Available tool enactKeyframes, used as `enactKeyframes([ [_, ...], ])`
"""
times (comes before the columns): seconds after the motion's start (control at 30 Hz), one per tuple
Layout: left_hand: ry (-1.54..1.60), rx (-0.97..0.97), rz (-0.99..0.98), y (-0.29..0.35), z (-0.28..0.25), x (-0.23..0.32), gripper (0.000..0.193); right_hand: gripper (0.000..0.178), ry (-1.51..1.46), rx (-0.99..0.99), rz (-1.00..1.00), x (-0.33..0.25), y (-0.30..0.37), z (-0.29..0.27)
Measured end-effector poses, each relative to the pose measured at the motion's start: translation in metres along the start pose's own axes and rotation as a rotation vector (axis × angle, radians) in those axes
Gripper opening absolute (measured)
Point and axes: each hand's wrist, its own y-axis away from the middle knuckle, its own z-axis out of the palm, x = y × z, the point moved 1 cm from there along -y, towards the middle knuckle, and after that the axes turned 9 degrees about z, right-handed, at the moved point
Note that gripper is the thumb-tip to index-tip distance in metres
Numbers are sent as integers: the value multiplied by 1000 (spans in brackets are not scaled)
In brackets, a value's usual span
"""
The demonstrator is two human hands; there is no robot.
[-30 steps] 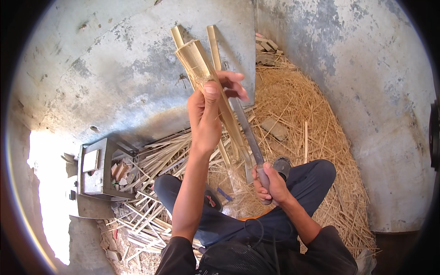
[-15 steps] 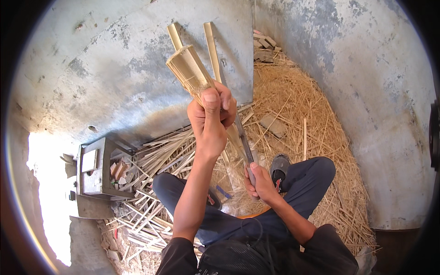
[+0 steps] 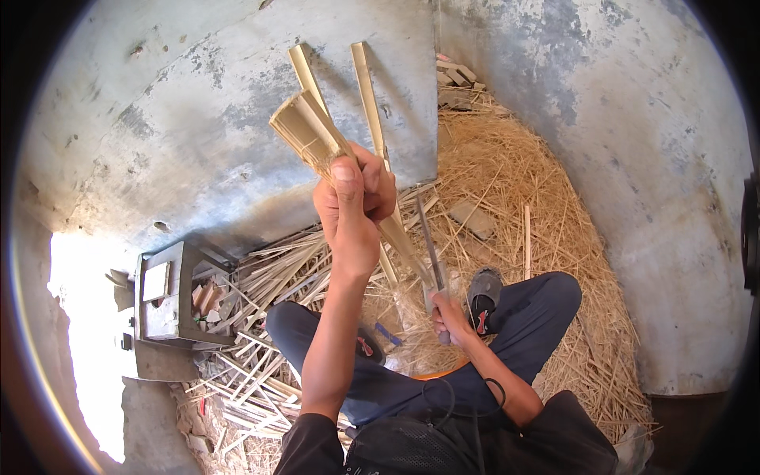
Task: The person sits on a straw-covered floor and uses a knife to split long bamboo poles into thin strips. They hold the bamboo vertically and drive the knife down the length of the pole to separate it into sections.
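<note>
My left hand [image 3: 348, 210], raised in front of me, is closed around a split bamboo piece [image 3: 310, 133] with a curved, hollowed end pointing up and left. A pale length seems to run on below that fist toward my right hand. My right hand [image 3: 453, 315], low near my right shoe, is wrapped round the handle of a long, narrow knife [image 3: 429, 237]. Its dark blade points up and away from me, beside the lower end of the bamboo. Whether blade and bamboo touch, I cannot tell.
Two bamboo strips [image 3: 367, 95] lean on the grey, worn wall [image 3: 222, 103]. Split strips [image 3: 297, 261] lie heaped at the left, beside a metal box-like stand [image 3: 170, 293] holding scraps. Shavings [image 3: 554, 214] cover the floor at the right. A blue strip-shaped object [image 3: 388, 334] lies between my feet.
My left hand and the bamboo have shifted slightly left and down. My right hand has moved a little right, and the knife now stands more upright, farther from the left fist.
</note>
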Motion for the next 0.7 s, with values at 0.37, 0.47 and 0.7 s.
enactKeyframes([
  [0.37, 28, -14, -104, -23, 4, -1, 46, 14, -103, 158, -198, 12, 15, -9],
  [0.47, 88, -99, -173, -20, -17, -6, 60, 13, 63, 176, -90, 17, 9, -11],
  [0.7, 69, -209, -159, -11, -11, 5, 71, 21, -8, -20, -116, -1, -6, 4],
])
